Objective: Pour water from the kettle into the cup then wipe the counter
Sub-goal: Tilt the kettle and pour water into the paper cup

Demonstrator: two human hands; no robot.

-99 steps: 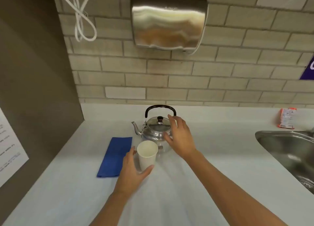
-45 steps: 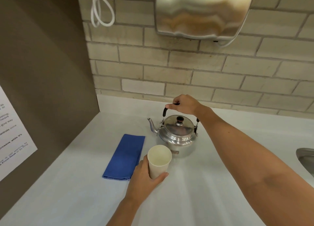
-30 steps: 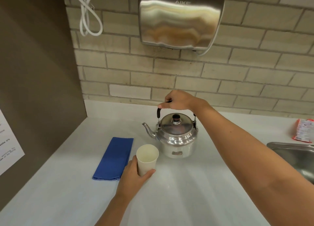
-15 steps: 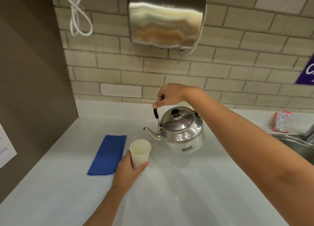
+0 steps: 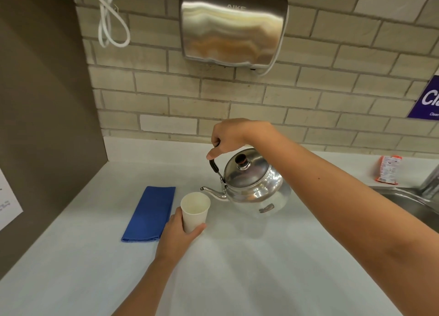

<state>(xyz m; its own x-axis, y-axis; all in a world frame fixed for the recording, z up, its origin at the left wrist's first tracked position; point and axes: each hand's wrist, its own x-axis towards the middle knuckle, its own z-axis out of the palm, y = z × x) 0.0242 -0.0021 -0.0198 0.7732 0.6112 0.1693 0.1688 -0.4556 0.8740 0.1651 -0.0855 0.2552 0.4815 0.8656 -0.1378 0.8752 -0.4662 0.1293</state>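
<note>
A shiny steel kettle point(image 5: 255, 188) with a black knob on its lid hangs above the white counter point(image 5: 237, 268), tilted to the left. My right hand point(image 5: 231, 136) grips its black handle from above. Its thin spout points at the rim of a white paper cup point(image 5: 194, 211), which looks empty. My left hand point(image 5: 178, 232) wraps around the cup's lower half and holds it on the counter. No stream of water shows. A folded blue cloth point(image 5: 150, 213) lies flat just left of the cup.
A steel hand dryer point(image 5: 231, 24) hangs on the brick wall above, with a white cable point(image 5: 111, 23) looped to its left. A brown side panel point(image 5: 42, 125) bounds the counter's left. A sink point(image 5: 413, 204) and an orange packet point(image 5: 387, 168) are at the right.
My right hand has taken the kettle's handle, lifted the kettle off the counter and tilted its spout down to the cup's rim. My left hand has kept hold of the cup.
</note>
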